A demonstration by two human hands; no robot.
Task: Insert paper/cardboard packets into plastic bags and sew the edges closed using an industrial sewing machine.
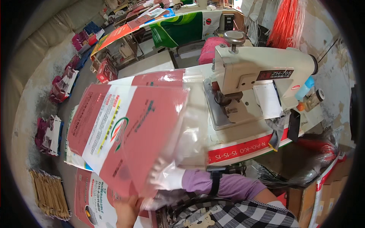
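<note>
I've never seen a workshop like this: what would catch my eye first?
A big red-and-white printed bag lies in view left of centre. A cream sewing machine stands to its right, and bright red strands hang at the upper right.

We had flat maroon-and-white plastic bags (142, 117) left of boxy cream metal sewing machine (247, 64), long red plastic strands (285, 24) behind.
</note>
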